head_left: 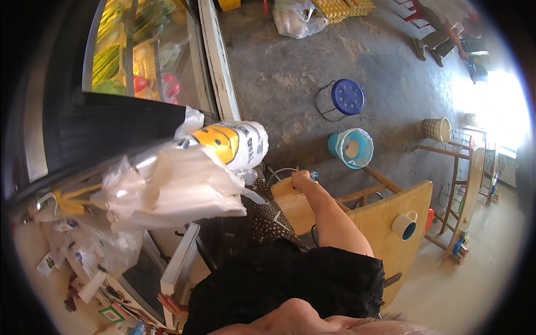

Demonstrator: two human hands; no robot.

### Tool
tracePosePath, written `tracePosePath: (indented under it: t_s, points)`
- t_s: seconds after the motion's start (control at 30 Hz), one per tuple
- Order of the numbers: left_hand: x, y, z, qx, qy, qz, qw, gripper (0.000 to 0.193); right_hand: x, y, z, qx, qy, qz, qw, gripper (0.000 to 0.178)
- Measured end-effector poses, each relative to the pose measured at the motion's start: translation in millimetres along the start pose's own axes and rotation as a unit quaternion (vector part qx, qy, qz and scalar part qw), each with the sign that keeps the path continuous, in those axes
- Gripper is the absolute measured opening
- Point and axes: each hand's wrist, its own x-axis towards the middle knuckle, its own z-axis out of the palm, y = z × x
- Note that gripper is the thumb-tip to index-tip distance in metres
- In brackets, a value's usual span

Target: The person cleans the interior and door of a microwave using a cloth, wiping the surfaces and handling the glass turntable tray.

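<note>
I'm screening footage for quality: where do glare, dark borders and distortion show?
Head view: glare from the bright opening at far right bleaches its surroundings; head view: corners fall black, and the display case looks bent toward the rim; head view: white highlights fleck the pale plastic bag, while the right hand is clear of glare.
</note>
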Motion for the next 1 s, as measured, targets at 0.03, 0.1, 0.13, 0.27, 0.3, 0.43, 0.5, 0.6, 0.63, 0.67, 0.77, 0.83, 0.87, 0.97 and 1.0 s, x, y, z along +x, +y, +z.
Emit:
tracePosePath:
  t_s: [0.03,0.1,0.13,0.27,0.3,0.43,0.5,0.6,0.63,0.67,0.77,0.83,0.87,0.97,1.0]
  points:
    - [-4,0,-1,-0.006,0.002,0.009,1.0,0.055,3,2,10,0.0,0.04,0.007,0.999,0.035]
    - [-11,7,-7,-0.013,0.002,0.012,1.0,0.056,3,1,29,-0.001,0.121,0.02,0.992,0.033]
    - [-9,16,-9,-0.014,-0.001,0.008,1.0,0.056,3,2,35,0.001,0.137,0.021,0.99,0.032]
    - [6,55,-29,0.024,-0.057,-0.028,0.998,0.061,-3,11,47,0.011,0.177,0.023,0.984,0.033]
    - [8,60,-39,0.041,-0.103,-0.042,0.993,0.061,-3,16,50,0.016,0.181,0.025,0.983,0.034]
    - [14,68,-48,-0.036,-0.151,-0.094,0.983,0.06,8,25,65,0.052,0.195,0.056,0.978,0.039]
    - [20,81,-43,-0.002,-0.117,-0.096,0.989,0.056,-3,27,66,0.039,0.185,0.047,0.981,0.042]
    - [30,85,-31,0.003,-0.077,-0.035,0.996,0.064,-4,38,64,0.025,0.194,0.039,0.98,0.049]
    - [25,85,-34,0.005,-0.072,-0.044,0.996,0.065,2,33,58,0.018,0.203,0.039,0.978,0.05]
    - [19,86,-39,0.006,-0.066,-0.051,0.996,0.065,7,28,53,0.024,0.204,0.04,0.978,0.048]
    - [14,86,-30,-0.004,-0.054,-0.048,0.997,0.069,4,32,53,0.021,0.193,0.044,0.98,0.043]
    - [15,94,-35,-0.006,-0.049,-0.046,0.998,0.07,-8,33,52,0.024,0.185,0.034,0.982,0.038]
    - [16,95,-34,-0.007,-0.051,-0.049,0.997,0.071,-12,32,45,0.027,0.185,0.03,0.982,0.036]
    - [23,95,-31,-0.012,-0.051,-0.047,0.998,0.071,-17,26,45,-0.003,0.17,0.039,0.985,0.034]
    - [23,94,-31,-0.006,-0.049,-0.046,0.998,0.072,-21,25,42,-0.009,0.168,0.035,0.985,0.035]
